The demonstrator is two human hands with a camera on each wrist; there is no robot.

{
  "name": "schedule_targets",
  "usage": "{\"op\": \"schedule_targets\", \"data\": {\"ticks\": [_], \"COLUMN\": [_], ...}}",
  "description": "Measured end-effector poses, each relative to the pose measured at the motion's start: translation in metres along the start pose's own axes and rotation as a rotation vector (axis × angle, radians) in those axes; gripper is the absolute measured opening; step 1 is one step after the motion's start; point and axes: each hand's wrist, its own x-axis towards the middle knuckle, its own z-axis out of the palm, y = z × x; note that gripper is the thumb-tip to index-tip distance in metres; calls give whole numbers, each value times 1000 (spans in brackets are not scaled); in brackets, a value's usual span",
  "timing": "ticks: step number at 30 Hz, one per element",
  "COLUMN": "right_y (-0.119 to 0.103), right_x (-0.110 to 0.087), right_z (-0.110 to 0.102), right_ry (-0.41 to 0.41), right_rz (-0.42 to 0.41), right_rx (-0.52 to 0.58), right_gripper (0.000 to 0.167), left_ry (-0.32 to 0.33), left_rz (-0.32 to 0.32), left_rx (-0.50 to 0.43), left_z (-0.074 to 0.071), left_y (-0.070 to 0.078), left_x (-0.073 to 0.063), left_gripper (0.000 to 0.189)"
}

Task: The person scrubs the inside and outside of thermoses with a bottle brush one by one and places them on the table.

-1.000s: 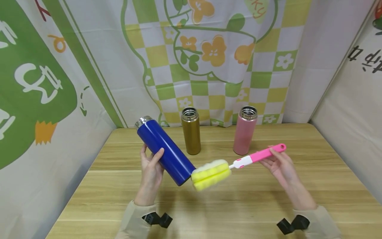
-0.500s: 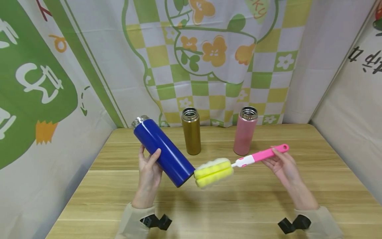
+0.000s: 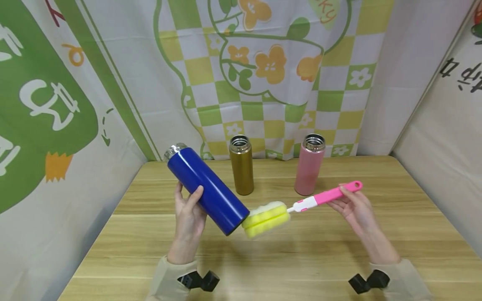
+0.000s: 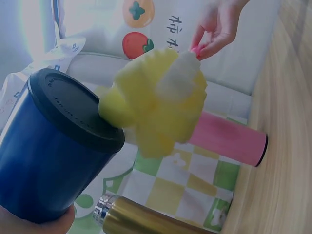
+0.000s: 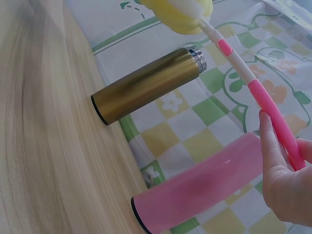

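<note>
Brush (image 3: 305, 204), grasped in right hand (image 3: 355, 209): shifts slightly toward left hand (image 3: 189, 217), which grips blue bottle (image 3: 207, 190). Sponge (image 3: 266, 220) apparently meets bottle's base (image 4: 70, 109); scrubbing contact seems likely. Gold bottle (image 3: 242, 171), pink bottle (image 3: 309, 169): upright, beyond and between hands.

The left wrist view crops the blue bottle (image 4: 48, 161); the right wrist view, the sponge brush (image 5: 239, 63).

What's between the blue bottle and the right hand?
The brush: in the head view, its sponge is right at the blue bottle, its handle in the right hand.
</note>
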Motion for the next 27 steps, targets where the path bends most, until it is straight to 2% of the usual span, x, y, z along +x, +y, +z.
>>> {"op": "schedule_targets", "data": {"ticks": [9, 14, 20, 27], "right_y": [5, 7, 11, 11], "right_x": [2, 2, 2, 1], "right_z": [10, 15, 20, 21], "right_ry": [6, 22, 24, 58], "right_rz": [10, 18, 34, 51], "right_rx": [-20, -82, -145, -134], "right_gripper": [20, 16, 18, 13], "left_ry": [20, 26, 30, 4], "left_rz": [-1, 16, 53, 126], "left_rx": [-18, 1, 52, 73], "left_z": [5, 6, 7, 6], "left_y": [-1, -4, -10, -18], "left_x": [0, 0, 0, 1], "left_gripper": [61, 67, 72, 78]}}
